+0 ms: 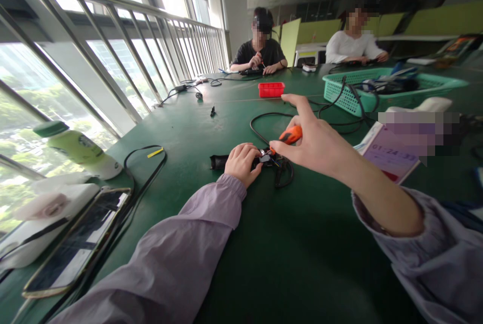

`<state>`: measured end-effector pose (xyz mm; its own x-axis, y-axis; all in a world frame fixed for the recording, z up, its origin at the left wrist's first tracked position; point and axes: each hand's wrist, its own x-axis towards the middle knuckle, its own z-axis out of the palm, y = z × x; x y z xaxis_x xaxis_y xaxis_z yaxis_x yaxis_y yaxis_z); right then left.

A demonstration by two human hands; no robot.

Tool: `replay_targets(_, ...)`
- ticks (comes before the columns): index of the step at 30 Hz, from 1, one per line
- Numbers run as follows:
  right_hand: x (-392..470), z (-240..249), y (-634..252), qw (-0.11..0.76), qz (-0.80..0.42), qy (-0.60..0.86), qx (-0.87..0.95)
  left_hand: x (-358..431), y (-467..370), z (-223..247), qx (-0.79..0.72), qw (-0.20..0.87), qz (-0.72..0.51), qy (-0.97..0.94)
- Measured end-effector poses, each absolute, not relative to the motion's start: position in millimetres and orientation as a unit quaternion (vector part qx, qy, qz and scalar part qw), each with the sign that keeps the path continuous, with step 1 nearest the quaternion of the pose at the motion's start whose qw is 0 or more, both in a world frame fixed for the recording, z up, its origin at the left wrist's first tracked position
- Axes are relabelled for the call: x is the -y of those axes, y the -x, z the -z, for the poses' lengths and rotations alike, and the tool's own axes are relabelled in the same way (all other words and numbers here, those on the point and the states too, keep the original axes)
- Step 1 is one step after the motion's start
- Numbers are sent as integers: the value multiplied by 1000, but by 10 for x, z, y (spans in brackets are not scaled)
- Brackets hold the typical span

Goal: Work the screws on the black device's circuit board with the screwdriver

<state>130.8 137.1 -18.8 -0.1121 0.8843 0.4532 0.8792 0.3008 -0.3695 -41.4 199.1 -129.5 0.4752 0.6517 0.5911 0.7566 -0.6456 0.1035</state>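
Wrapped over a long black device (218,162), my left hand (242,163) presses it against the green tabletop. Wires and small metallic parts show at the device's right end, beside my left fingertips, and a black cord loops from there. An orange screwdriver (290,136) with dark patches on its handle is gripped in my right hand (317,142). Its index finger is raised off the handle while the thumb lies along it. The screwdriver points down and left toward the exposed parts; my fingers and the clutter hide whether its tip touches them.
Beyond my hands are a red box (271,90), a small black piece (213,111) and a teal basket (339,93) holding cables. A phone (81,241) and a green-capped bottle (81,149) lie left. A timer display (392,152) stands right. Two people sit across the table.
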Motion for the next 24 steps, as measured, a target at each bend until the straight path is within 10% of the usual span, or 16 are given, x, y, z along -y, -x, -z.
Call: replay_targets(24, -1362, 225, -1355, 332, -59, 605, 721, -2009, 472, 1301, 470, 95, 283, 830)
